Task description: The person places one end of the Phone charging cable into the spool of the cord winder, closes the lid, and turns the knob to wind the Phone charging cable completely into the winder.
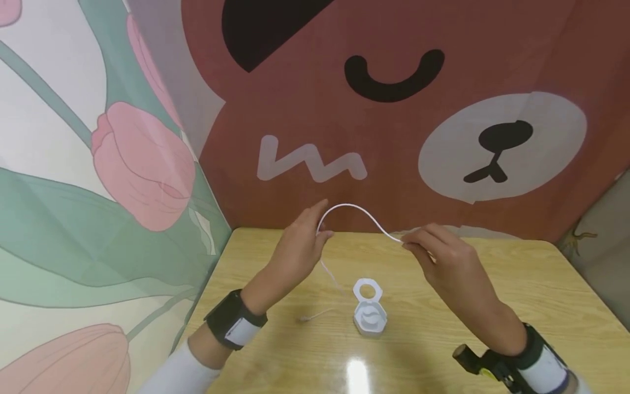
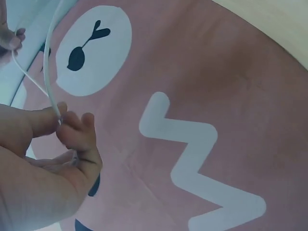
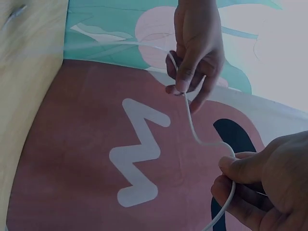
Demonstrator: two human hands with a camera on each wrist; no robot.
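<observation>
A brown backdrop [image 1: 305,109] printed with a sleeping animal's face rises at twelve o'clock in the head view, a tulip-printed wall [image 1: 143,164] stands at nine, and a wood-grain table [image 1: 433,312] lies at six. The white cable [image 1: 347,205] arches above the table. The left hand [image 1: 297,241], at eight o'clock from the arch's top, and the right hand [image 1: 450,262], at four, both grip it. A loose pinch on this thin cord could let it slip and spring; pulling the bend tight could kink it. The dangling length might also snag the white hexagonal case [image 1: 370,329] at six o'clock below the arch. The case's ring-shaped lid [image 1: 358,290] is swung back to twelve o'clock; a rounded white form sits inside, too small to identify. A plug end [image 1: 305,318] rests at nine o'clock from the case.

In the left wrist view, the left hand at eight o'clock pinches the cable between thumb and fingertips; the right hand sits at ten, partly cut off.

In the right wrist view, the right hand at four o'clock pinches the cable, which continues out past the bottom edge; the left hand grips it at one.
</observation>
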